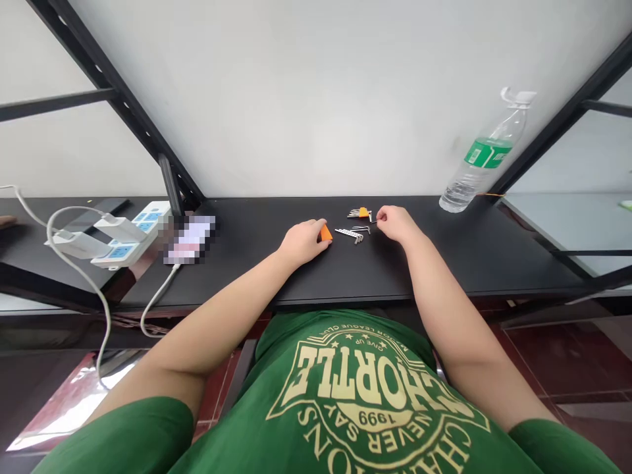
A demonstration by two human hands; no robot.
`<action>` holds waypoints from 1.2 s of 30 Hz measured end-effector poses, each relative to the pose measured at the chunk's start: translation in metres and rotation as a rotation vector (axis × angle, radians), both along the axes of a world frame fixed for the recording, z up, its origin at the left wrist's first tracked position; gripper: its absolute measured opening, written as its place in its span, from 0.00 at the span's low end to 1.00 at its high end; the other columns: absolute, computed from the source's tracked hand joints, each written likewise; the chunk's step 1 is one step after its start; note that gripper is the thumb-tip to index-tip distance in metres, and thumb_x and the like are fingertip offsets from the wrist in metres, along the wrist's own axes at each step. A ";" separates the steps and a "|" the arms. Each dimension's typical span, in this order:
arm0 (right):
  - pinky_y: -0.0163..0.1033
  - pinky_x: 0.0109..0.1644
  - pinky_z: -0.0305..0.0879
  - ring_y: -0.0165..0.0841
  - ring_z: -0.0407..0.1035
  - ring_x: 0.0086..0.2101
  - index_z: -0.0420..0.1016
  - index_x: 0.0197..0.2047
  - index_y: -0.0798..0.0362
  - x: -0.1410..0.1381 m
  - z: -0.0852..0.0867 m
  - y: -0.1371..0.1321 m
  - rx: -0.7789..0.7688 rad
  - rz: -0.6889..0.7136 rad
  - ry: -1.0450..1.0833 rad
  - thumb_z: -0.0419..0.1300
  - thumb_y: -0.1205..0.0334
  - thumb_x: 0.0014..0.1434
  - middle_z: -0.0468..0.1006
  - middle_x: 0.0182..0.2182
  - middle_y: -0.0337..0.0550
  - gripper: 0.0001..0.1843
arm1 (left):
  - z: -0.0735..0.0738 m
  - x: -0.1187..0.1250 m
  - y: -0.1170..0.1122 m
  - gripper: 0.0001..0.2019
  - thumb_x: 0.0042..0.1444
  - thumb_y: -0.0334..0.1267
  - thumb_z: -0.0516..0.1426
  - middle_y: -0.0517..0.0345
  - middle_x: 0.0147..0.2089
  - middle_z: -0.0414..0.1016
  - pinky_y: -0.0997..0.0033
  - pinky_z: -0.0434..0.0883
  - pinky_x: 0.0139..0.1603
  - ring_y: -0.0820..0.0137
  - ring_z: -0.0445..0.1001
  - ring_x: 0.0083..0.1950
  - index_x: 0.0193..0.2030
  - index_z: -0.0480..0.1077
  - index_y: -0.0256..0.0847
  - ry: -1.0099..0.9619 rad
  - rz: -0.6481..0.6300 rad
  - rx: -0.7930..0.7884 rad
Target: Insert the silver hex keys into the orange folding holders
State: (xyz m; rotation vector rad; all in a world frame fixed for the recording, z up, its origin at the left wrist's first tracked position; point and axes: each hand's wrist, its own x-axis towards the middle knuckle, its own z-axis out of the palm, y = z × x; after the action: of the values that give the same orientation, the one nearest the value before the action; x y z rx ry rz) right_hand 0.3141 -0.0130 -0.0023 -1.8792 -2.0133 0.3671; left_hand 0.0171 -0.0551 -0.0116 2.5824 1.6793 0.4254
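Nearest: green shirt (365, 395), white/cream lettering, at front edge of black desk (237, 263). L. hand (305, 241) rests on desk, fingers curled, closed round orange block (326, 233); one corner of block shows btwn finger & thumb, remainder hidden under hand. Just R. of block, a few loose hex keys (351, 235) lie flat, close together, bent ends toward R. hand (395, 222). R. hand: thumb & forefinger brought together, pinching thin key (374, 222); only a short length visible, rest can't be told. Slightly beyond loose keys, near R. fingertips: orange holder (364, 212) w/ metal keys in it, lying on desk. Far L.: phone (192, 238), screen blurred; beside it, white power strip (131, 249) w/ plugs fitted. Far R. rear: clear bottle (486, 155), green label, white cap, nr wall (316, 99).
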 end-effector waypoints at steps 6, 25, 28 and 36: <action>0.39 0.51 0.70 0.39 0.77 0.47 0.87 0.52 0.51 0.014 -0.003 0.010 -0.050 -0.076 -0.050 0.64 0.70 0.62 0.85 0.48 0.47 0.17 | -0.002 -0.001 0.001 0.22 0.66 0.48 0.62 0.51 0.50 0.81 0.62 0.73 0.48 0.56 0.80 0.52 0.64 0.72 0.45 -0.006 -0.005 -0.006; 0.37 0.35 0.60 0.32 0.70 0.31 0.78 0.36 0.50 -0.002 0.002 -0.009 -0.070 0.156 0.027 0.63 0.72 0.57 0.82 0.35 0.40 0.07 | -0.001 -0.001 0.001 0.23 0.66 0.48 0.62 0.52 0.50 0.81 0.62 0.73 0.47 0.57 0.80 0.51 0.64 0.72 0.44 -0.001 -0.005 -0.014; 0.37 0.37 0.61 0.33 0.72 0.34 0.80 0.36 0.50 -0.001 0.002 -0.008 -0.074 0.189 0.011 0.61 0.73 0.58 0.83 0.38 0.41 0.09 | -0.001 -0.001 0.001 0.23 0.66 0.48 0.62 0.52 0.50 0.81 0.62 0.72 0.47 0.57 0.80 0.51 0.64 0.72 0.44 -0.002 -0.005 -0.009; 0.37 0.39 0.63 0.34 0.73 0.36 0.83 0.36 0.50 -0.001 0.003 -0.008 -0.091 0.286 -0.009 0.60 0.70 0.61 0.83 0.37 0.41 0.09 | 0.000 0.000 0.000 0.21 0.65 0.47 0.62 0.51 0.50 0.81 0.62 0.72 0.45 0.57 0.80 0.50 0.62 0.73 0.44 -0.012 -0.011 -0.004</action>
State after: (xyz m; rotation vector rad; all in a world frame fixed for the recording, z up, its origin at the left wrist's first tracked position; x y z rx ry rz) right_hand 0.3128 -0.0210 0.0006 -1.6446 -2.3122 0.5337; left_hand 0.0170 -0.0552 -0.0114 2.5802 1.6595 0.4350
